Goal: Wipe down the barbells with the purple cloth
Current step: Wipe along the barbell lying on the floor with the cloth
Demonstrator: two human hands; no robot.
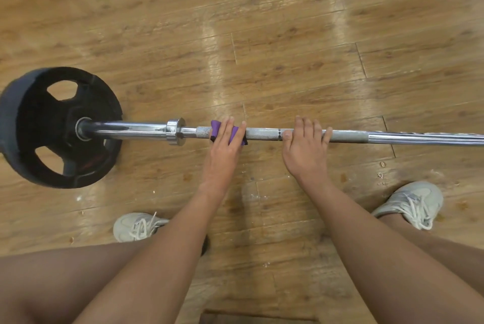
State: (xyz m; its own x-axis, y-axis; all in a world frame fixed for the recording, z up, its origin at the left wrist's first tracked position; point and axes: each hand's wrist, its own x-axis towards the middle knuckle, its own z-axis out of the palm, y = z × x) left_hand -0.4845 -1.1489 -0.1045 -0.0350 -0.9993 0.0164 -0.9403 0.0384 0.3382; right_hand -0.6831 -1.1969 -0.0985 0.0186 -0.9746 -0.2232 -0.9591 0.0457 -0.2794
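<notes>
Head view, looking straight down: barbell [264,134] lies left to right across a wooden plank floor [262,35], its right end running out of frame. Black weight plate [52,127] with cut-out grip holes sits on the left sleeve, standing on the floor. Chrome collar [175,131] is on the bar between the plate and the hands. Purple cloth [216,126] is wrapped over the knurled grey section of the shaft just right of the collar, with purple showing on either side of the fingers and a dark edge below the bar. Left hand [225,140] is on top of the cloth, fingers draped over it and over the bar with the tips past the far edge, clamping the cloth onto the shaft; thumb not seen. Right hand [305,145] is further right on bare knurling, apart from the left hand and not touching the cloth, fingers wrapped over the top of the bar, thumb tip laid on the near side, little finger curled on the shaft. Both forearms reach in from the bottom edge, with bare knees at lower left and lower right. Left shoe [136,226] and right shoe [411,203], pale grey with white laces, stand on the floor on the near side of the bar, set wide apart. Some pale scuffs and specks mark the planks near the right shoe.
</notes>
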